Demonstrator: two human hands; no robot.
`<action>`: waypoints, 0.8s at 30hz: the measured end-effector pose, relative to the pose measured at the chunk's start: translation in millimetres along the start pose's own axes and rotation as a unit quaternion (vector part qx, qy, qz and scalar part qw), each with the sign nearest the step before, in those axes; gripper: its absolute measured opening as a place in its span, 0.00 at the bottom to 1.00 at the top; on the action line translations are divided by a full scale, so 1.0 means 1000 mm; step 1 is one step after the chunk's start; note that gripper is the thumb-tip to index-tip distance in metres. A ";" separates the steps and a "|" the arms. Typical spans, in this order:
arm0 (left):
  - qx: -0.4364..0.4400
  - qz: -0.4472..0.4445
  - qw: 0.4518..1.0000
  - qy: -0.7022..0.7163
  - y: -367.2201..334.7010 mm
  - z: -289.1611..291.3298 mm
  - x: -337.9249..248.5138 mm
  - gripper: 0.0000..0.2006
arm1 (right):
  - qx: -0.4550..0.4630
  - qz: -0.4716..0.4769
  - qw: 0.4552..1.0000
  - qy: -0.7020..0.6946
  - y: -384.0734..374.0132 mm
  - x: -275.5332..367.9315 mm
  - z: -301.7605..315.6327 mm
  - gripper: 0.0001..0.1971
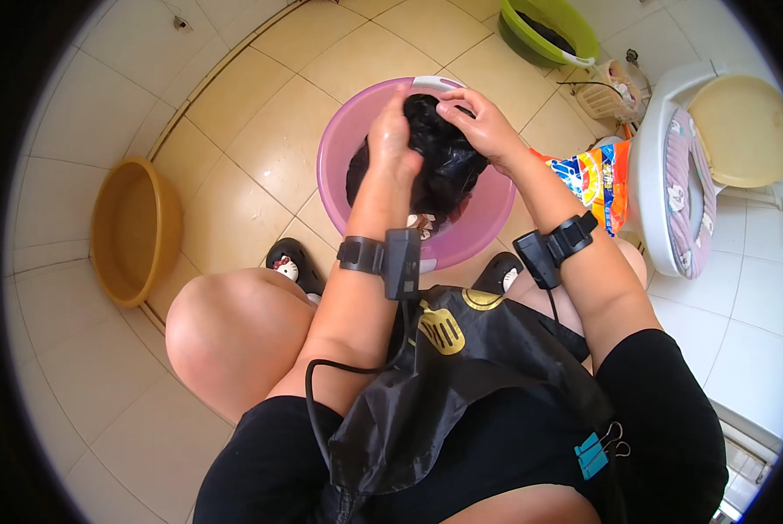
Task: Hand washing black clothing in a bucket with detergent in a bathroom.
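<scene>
A wet, shiny black cloth [444,144] is bunched up inside a pink-purple basin [329,166] on the floor in front of me. What kind of garment it is, I cannot tell. My left hand [392,135] holds the bundle's left side, seen edge-on with its fingers pointing away and partly hidden. On the upper right of the bundle, my right hand [483,129] grips the cloth between thumb and curled fingers. Under the bundle, a small white-and-brown patch [423,224] shows near the basin's near wall.
An oval tan basin [166,229] leans by the left wall. At far right stand a green tub [524,44] with dark contents, a plastic basket [603,94], an orange-and-blue packet [614,179] and a toilet [662,205]. My black shoes [292,265] flank the pink-purple basin.
</scene>
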State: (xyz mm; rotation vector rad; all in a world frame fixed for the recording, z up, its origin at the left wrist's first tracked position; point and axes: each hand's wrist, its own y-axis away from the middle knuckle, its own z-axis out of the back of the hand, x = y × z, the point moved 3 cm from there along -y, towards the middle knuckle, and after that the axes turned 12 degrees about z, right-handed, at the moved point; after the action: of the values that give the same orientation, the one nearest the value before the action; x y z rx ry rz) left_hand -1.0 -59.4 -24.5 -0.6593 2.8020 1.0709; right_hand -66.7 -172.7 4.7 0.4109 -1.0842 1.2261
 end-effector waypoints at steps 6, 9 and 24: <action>0.005 -0.071 0.997 -0.032 -0.027 0.026 -0.005 0.04 | 0.101 0.177 0.970 0.129 0.021 0.056 -0.019 0.10; -0.049 0.013 0.999 0.019 -0.032 0.031 0.014 0.02 | 0.133 0.219 0.941 0.223 0.031 0.069 -0.036 0.09; -0.105 -0.052 0.992 0.054 -0.004 0.004 0.031 0.13 | 0.093 0.085 0.969 0.210 0.007 0.039 -0.022 0.13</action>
State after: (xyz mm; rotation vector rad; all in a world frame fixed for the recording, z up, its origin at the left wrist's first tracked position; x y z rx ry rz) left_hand -27.5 -70.2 -36.7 -0.8988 2.7288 1.3595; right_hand -64.9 -132.3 25.4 0.1862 -0.6525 1.4939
